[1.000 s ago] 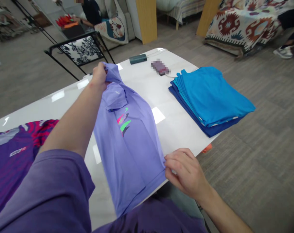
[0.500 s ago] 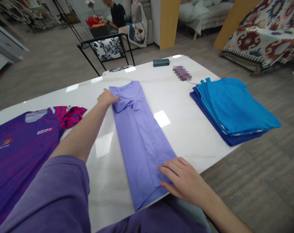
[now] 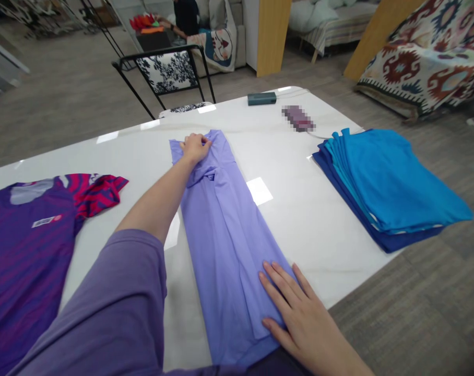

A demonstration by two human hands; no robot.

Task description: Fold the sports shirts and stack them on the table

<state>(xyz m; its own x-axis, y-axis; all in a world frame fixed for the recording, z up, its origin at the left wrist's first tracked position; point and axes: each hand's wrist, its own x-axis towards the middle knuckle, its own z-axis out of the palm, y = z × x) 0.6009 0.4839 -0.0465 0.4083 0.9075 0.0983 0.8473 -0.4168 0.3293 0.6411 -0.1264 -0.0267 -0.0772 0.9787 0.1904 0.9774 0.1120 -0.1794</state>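
Observation:
A lavender T-shirt (image 3: 221,235), folded into a long strip, lies on the white table in front of me. Its collar end points away from me and its lower end reaches the near edge. At the collar, my left hand (image 3: 196,148) has its fingers curled and pinched on the fabric; part of the neckline is hidden under it. My right hand (image 3: 295,308) rests flat on the lower right part of the shirt, fingers spread. Between the two hands, the cloth shows creases and a small bunched fold below the collar area.
A purple shirt (image 3: 29,250) with red patterned sleeves lies spread at left. Folded blue garments (image 3: 401,183) are stacked at right. A dark green box-shaped device (image 3: 261,98) and a blurred-out item (image 3: 298,118) lie at the far end. Behind stands a chair (image 3: 166,73); a person (image 3: 186,18) sits beyond.
My left hand has moved right from the shirt's upper left edge to the middle of the collar. My right hand has flattened and spread on the lower part.

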